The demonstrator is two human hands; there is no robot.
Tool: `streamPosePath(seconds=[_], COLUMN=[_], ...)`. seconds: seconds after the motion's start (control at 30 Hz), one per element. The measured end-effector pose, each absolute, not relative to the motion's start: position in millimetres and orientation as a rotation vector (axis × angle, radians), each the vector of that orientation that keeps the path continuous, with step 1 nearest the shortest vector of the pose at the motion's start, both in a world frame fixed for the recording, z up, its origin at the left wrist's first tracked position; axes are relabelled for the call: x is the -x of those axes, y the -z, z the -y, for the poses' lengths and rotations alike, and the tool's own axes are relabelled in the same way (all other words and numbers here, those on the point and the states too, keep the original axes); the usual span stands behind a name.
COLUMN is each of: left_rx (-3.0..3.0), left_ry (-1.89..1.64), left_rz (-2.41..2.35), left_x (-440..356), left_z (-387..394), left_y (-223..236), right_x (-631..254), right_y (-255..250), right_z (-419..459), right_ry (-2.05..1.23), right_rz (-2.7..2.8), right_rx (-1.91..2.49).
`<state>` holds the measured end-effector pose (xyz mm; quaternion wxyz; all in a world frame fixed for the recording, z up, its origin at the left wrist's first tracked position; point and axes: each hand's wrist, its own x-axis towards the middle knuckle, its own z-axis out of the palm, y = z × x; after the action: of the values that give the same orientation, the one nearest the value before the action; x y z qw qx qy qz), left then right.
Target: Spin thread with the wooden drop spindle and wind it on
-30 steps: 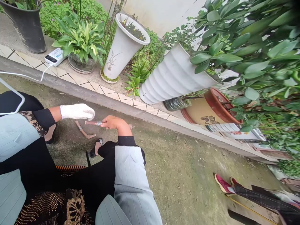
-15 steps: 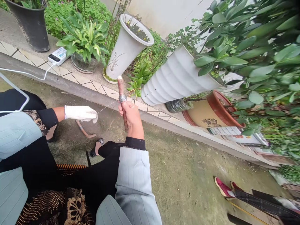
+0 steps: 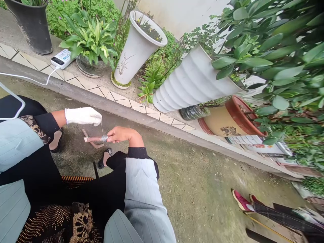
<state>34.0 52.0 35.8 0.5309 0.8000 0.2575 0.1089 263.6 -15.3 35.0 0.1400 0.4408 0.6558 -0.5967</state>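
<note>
The right hand point(image 3: 107, 138), bare, is closed on a stick point(image 3: 93, 139). Thumb and fingers pinch it at the wound coil point(image 3: 104, 138); the palm side and any stick end behind the fingers are hidden. The free part of the stick points left toward the space below the left hand point(image 3: 97, 122), with a pale end.

The left hand, in a white glove, is closed with its fingers bent down. A thin strand point(image 3: 102, 129) runs from its fingertips down to the coil. The hold inside the glove is concealed, and the strand material cannot be determined.

Directly below the left hand, a bent stick point(image 3: 98, 146) lies on the ground point(image 3: 197, 189). The held stick crosses in front of it and covers its middle. One shoe point(image 3: 107, 156) is below the right hand, partly covered by the trouser leg.

Beyond both hands runs a tiled ledge point(image 3: 76, 83). It carries a white device point(image 3: 61, 59) with a cable point(image 3: 48, 80) that leaves the view at left; the label is illegible. Far right of the right hand, another person's legs point(image 3: 275, 214) are cut off by the picture edge.
</note>
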Motion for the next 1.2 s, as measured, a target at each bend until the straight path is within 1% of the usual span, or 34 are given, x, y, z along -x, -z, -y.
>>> streamPosePath(seconds=[0.07,0.13,0.2,0.27,0.3,0.33,0.4,0.43,0.5,0.57,0.6,0.67,0.73,0.87,0.93,1.0,1.07,1.1,1.13,1.17,1.2], left_rx=[-1.955,-1.957,-1.905,-1.902,-1.927,-1.957,-2.007,-2.023,-2.051,-2.071,-2.078,-2.107,-2.147,-2.154,-2.092,-1.988,-1.924,-1.925,-1.943,-1.964,-1.972], left_ry=[-0.192,-0.161,-0.127,-0.059,-0.021,0.007,0.013,0.009,0.003,0.006,-0.002,-0.048,-0.099,-0.160,-0.188,-0.205,-0.167,-0.127,-0.076,-0.022,0.017], left_rz=[-0.559,-0.548,-0.544,-0.480,-0.424,-0.366,-0.290,-0.272,-0.282,-0.311,-0.332,-0.377,-0.425,-0.531,-0.549,-0.555,-0.531,-0.498,-0.445,-0.377,-0.313], left_x=[-33.4,-34.6,-37.5,-41.0,-42.5,-43.7,-44.9,-44.9,-44.2,-43.1,-42.4,-40.8,-38.8,-35.9,-36.4,-38.5,-41.3,-42.6,-43.7,-44.5,-44.9], left_z=[-56.3,-56.4,-52.1,-46.1,-43.5,-41.6,-40.0,-40.0,-40.6,-41.3,-41.8,-43.9,-48.0,-56.9,-57.8,-55.5,-51.1,-48.5,-46.0,-43.5,-41.5], left_y=[-31.5,-26.0,-20.9,-18.0,-17.8,-18.5,-21.9,-24.0,-27.4,-28.3,-27.9,-25.9,-24.2,-23.9,-22.9,-19.6,-14.9,-12.8,-11.4,-11.1,-12.1], right_x=[-265.5,-268.7,-273.1,-279.0,-282.3,-285.7,-290.5,-291.2,-287.9,-279.2,-274.0,-264.9,-260.0,-262.6,-266.3,-270.1,-274.9,-277.9,-281.5,-285.3,-289.0], right_y=[-43.5,-52.9,-58.8,-58.2,-55.5,-51.4,-41.5,-36.7,-29.2,-25.2,-24.2,-23.9,-25.6,-38.0,-47.1,-54.5,-57.6,-57.1,-55.3,-52.4,-48.8], right_z=[18.3,21.1,22.3,20.3,18.1,15.4,9.8,7.6,5.3,5.5,6.1,7.8,9.6,15.1,18.9,21.7,21.3,19.7,17.1,14.0,10.7], right_ry=[1.911,2.119,2.308,2.377,2.329,2.213,1.850,1.659,1.352,1.176,1.162,1.278,1.482,1.848,2.043,2.247,2.403,2.426,2.385,2.257,2.043], right_rz=[-1.993,-2.127,-2.274,-2.350,-2.334,-2.280,-2.109,-2.023,-1.936,-1.933,-1.929,-1.891,-1.865,-1.957,-2.044,-2.185,-2.315,-2.349,-2.355,-2.334,-2.286], right_rx=[-1.216,-1.319,-1.611,-2.030,-2.248,-2.441,-2.648,-2.644,-2.485,-2.219,-2.060,-1.740,-1.501,-1.294,-1.297,-1.496,-1.876,-2.099,-2.328,-2.545,-2.726])
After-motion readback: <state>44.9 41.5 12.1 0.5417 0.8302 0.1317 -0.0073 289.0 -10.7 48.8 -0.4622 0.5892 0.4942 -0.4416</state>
